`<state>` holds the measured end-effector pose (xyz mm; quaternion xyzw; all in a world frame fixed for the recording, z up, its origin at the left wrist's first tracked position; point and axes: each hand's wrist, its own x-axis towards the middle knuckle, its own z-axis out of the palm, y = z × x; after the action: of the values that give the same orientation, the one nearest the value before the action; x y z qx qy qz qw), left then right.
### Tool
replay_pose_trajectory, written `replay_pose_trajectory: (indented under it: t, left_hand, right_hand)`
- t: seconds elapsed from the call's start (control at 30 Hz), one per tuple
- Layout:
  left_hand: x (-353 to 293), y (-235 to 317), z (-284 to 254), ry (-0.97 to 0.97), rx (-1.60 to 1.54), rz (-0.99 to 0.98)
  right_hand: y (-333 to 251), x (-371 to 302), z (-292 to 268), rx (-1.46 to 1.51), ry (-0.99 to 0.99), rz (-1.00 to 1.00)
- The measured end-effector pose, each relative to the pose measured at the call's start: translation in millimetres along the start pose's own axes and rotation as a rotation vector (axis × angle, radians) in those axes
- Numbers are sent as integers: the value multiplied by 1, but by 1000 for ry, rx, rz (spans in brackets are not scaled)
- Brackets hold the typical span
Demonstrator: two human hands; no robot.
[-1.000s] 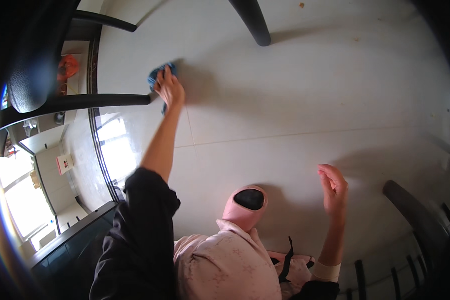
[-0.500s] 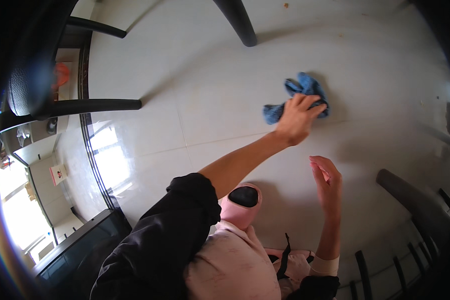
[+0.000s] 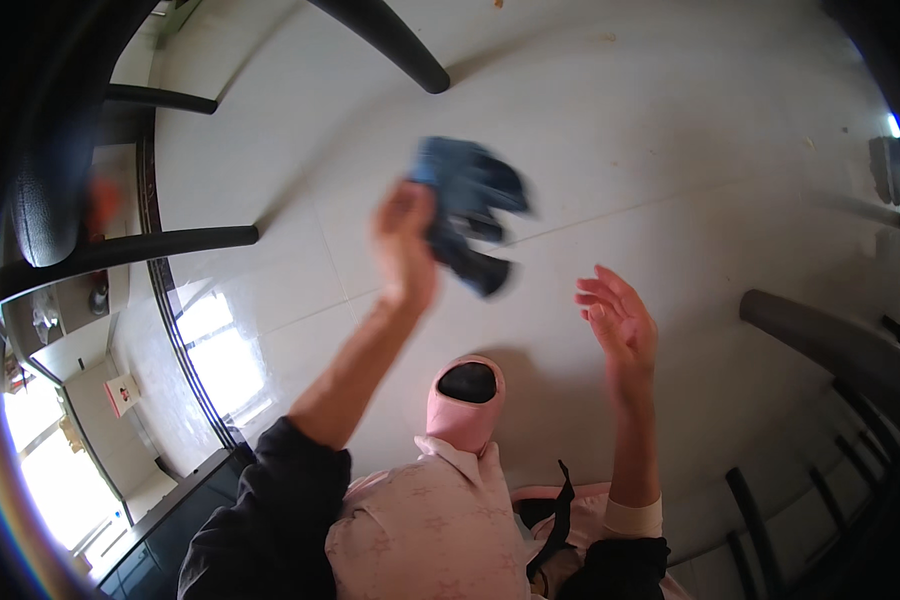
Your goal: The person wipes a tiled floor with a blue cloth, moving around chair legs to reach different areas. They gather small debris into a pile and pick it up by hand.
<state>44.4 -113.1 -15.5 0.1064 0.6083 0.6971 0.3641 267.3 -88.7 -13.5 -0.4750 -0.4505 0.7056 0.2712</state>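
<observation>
Between your left hand (image 3: 407,245), with its blue cloth (image 3: 457,185), and your right hand (image 3: 622,325), you have a gap over the pale floor (image 3: 670,150). You can also pass ahead of your right hand. A thick dark leg (image 3: 820,325) bars your far right; a left-hand black leg (image 3: 175,247) and a forward black leg (image 3: 395,50) hem you in, with your pink slipper (image 3: 462,418) between your forearms.
</observation>
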Motion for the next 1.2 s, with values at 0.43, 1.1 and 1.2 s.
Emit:
replay_pose_trajectory:
  t: [0.43, 1.1, 1.2]
  left_hand:
    - [148, -32, -193, 453, 1623, 486]
    - [186, 12, -243, 632, 1684, 7]
    - [174, -21, -162, 821, 1695, 153]
  right_hand:
    - [9, 1, -19, -91, 124, 82]
    - [26, -10, -53, -133, 174, -63]
    - [37, -13, -54, -150, 150, -28]
